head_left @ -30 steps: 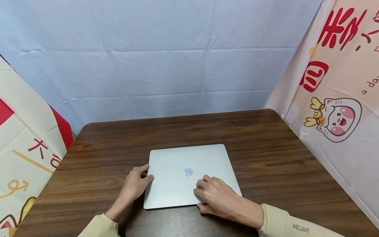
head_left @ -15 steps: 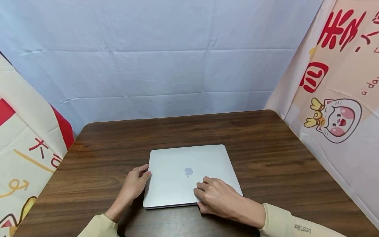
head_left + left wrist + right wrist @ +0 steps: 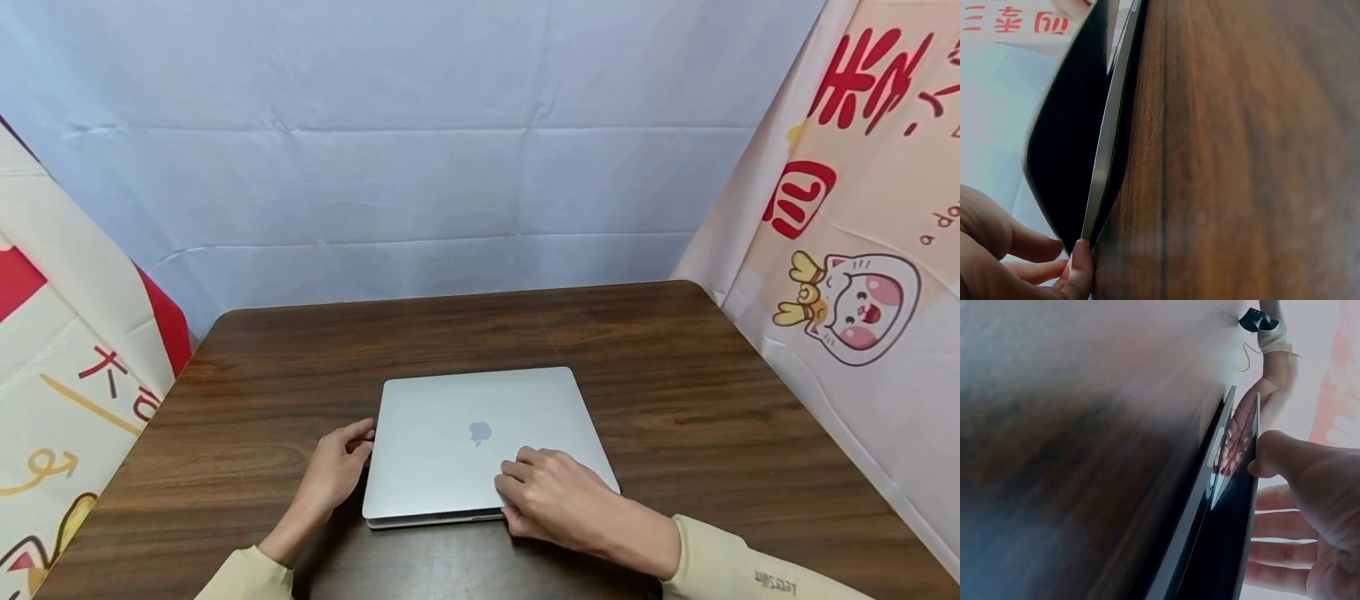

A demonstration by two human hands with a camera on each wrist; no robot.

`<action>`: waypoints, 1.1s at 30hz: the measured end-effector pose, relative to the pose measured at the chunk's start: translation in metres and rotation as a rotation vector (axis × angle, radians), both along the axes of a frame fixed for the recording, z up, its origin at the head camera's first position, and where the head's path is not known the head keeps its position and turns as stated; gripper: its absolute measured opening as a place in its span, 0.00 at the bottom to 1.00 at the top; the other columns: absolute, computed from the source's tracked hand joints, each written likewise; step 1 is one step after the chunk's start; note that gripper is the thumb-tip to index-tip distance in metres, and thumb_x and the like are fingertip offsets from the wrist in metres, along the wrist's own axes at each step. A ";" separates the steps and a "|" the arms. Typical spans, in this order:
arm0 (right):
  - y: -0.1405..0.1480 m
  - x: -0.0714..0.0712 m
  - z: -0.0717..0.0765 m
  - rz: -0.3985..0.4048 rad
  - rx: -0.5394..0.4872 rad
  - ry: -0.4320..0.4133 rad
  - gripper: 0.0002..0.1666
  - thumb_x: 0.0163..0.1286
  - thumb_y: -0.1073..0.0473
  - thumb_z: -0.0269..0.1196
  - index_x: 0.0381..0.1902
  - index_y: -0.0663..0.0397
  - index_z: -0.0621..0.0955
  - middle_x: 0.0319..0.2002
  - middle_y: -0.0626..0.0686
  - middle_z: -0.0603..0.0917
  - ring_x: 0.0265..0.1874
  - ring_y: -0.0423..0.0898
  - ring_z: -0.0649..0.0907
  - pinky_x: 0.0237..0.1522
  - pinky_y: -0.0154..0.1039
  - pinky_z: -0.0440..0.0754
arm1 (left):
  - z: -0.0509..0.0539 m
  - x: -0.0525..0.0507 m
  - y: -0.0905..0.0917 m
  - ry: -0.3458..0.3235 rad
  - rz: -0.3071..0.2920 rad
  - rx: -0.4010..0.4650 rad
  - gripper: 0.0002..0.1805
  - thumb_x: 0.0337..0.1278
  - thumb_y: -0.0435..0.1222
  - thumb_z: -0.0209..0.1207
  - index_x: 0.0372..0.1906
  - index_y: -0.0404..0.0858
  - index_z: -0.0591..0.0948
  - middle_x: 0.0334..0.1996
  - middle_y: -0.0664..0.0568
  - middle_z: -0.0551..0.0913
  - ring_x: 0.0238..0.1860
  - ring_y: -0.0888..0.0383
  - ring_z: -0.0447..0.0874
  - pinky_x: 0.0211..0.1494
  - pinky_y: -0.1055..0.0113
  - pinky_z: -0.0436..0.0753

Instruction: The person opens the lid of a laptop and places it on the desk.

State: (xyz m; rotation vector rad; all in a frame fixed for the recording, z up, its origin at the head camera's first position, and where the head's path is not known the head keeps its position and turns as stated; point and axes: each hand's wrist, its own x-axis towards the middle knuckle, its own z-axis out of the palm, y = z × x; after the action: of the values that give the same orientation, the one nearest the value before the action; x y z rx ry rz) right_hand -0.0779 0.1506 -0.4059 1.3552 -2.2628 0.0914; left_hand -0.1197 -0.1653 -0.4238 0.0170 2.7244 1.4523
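A silver laptop (image 3: 435, 450) lies on the wooden table, its lid raised slightly from the base at the front edge. My right hand (image 3: 551, 496) pinches the lid's front edge, with the thumb (image 3: 1269, 456) under the rim and the fingers on top. At the laptop's left side is my left hand (image 3: 333, 467). In the left wrist view, fingertips of the left hand (image 3: 1022, 265) touch the laptop's side edge near its rear corner. A dark screen (image 3: 1069, 137) shows in the narrow gap above the base (image 3: 1105, 140).
Brown wooden table top (image 3: 300, 358) surrounds the laptop. A pale blue cloth (image 3: 412, 167) hangs behind it. Printed cloths with red characters and cartoon figures hang at the left (image 3: 67, 375) and right (image 3: 862, 208).
The laptop lid's front edge has risen a little from the base with my right hand. My left thumb has slid off the lid's top to its side.
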 end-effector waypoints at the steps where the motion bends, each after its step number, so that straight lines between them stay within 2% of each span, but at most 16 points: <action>1: 0.000 0.000 0.001 0.004 -0.005 0.005 0.13 0.55 0.59 0.67 0.21 0.45 0.72 0.20 0.41 0.65 0.21 0.38 0.68 0.23 0.29 0.68 | 0.000 0.000 0.000 0.009 -0.004 -0.007 0.21 0.72 0.25 0.54 0.65 0.22 0.76 0.53 0.37 0.85 0.52 0.47 0.82 0.49 0.60 0.81; 7: 0.002 -0.001 0.003 0.026 -0.024 0.050 0.09 0.57 0.61 0.63 0.23 0.47 0.73 0.21 0.41 0.68 0.22 0.39 0.71 0.23 0.29 0.71 | -0.001 -0.002 0.001 0.034 -0.018 -0.028 0.20 0.69 0.24 0.55 0.63 0.21 0.78 0.50 0.39 0.86 0.47 0.51 0.83 0.44 0.67 0.80; 10: 0.002 -0.001 0.003 0.030 -0.020 0.070 0.07 0.59 0.60 0.61 0.24 0.48 0.75 0.22 0.42 0.70 0.22 0.39 0.72 0.24 0.30 0.74 | -0.002 -0.002 0.000 0.029 -0.018 -0.025 0.20 0.69 0.24 0.55 0.63 0.22 0.79 0.49 0.39 0.87 0.47 0.51 0.83 0.44 0.67 0.80; 14: 0.003 -0.002 0.004 0.027 -0.012 0.078 0.06 0.61 0.59 0.61 0.25 0.48 0.76 0.23 0.42 0.72 0.23 0.40 0.74 0.24 0.31 0.76 | 0.000 0.000 -0.001 -0.006 -0.023 -0.006 0.20 0.73 0.26 0.53 0.65 0.23 0.77 0.55 0.35 0.84 0.54 0.45 0.82 0.54 0.56 0.81; 17: 0.002 -0.002 0.004 0.022 -0.015 0.075 0.06 0.60 0.59 0.63 0.25 0.48 0.76 0.22 0.42 0.72 0.23 0.40 0.73 0.23 0.31 0.75 | 0.002 0.002 -0.002 -0.039 -0.025 0.013 0.21 0.77 0.29 0.50 0.68 0.25 0.76 0.62 0.32 0.79 0.64 0.38 0.76 0.63 0.44 0.76; 20: 0.002 -0.002 0.003 0.025 -0.024 0.069 0.07 0.58 0.59 0.64 0.24 0.47 0.75 0.22 0.42 0.70 0.22 0.39 0.71 0.22 0.30 0.73 | 0.003 0.003 -0.001 -0.057 -0.030 0.029 0.22 0.79 0.31 0.49 0.69 0.26 0.75 0.66 0.31 0.75 0.69 0.36 0.71 0.67 0.40 0.72; 24: 0.002 -0.002 0.002 0.032 -0.031 0.067 0.08 0.58 0.59 0.64 0.24 0.48 0.75 0.21 0.42 0.69 0.22 0.38 0.70 0.21 0.29 0.73 | 0.003 0.002 0.000 -0.049 -0.034 0.031 0.22 0.76 0.27 0.48 0.69 0.25 0.74 0.65 0.31 0.77 0.66 0.38 0.74 0.64 0.44 0.75; 28: 0.003 -0.002 0.003 0.032 -0.032 0.065 0.07 0.59 0.59 0.63 0.25 0.48 0.76 0.22 0.42 0.73 0.22 0.39 0.73 0.23 0.30 0.75 | 0.002 0.001 0.001 -0.032 -0.019 0.010 0.21 0.73 0.25 0.51 0.67 0.24 0.76 0.56 0.34 0.83 0.56 0.45 0.82 0.54 0.54 0.81; 31: 0.003 -0.003 0.003 0.032 -0.036 0.064 0.06 0.61 0.59 0.62 0.25 0.48 0.76 0.24 0.42 0.76 0.23 0.39 0.75 0.23 0.30 0.77 | 0.001 0.001 0.000 -0.020 -0.007 0.003 0.21 0.71 0.25 0.54 0.65 0.24 0.78 0.49 0.39 0.86 0.48 0.49 0.83 0.46 0.62 0.81; 33: 0.003 -0.003 0.004 0.033 -0.041 0.062 0.06 0.62 0.59 0.60 0.25 0.49 0.77 0.24 0.43 0.77 0.23 0.39 0.76 0.24 0.31 0.77 | 0.000 0.000 0.000 -0.011 -0.004 0.003 0.20 0.69 0.24 0.56 0.64 0.24 0.79 0.47 0.41 0.87 0.46 0.51 0.83 0.43 0.64 0.80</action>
State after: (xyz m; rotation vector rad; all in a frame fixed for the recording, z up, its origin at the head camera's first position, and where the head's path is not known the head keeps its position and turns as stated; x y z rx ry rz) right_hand -0.0812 0.1533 -0.4022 1.3563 -2.1761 0.1050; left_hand -0.1200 -0.1652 -0.4240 0.0142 2.7125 1.4513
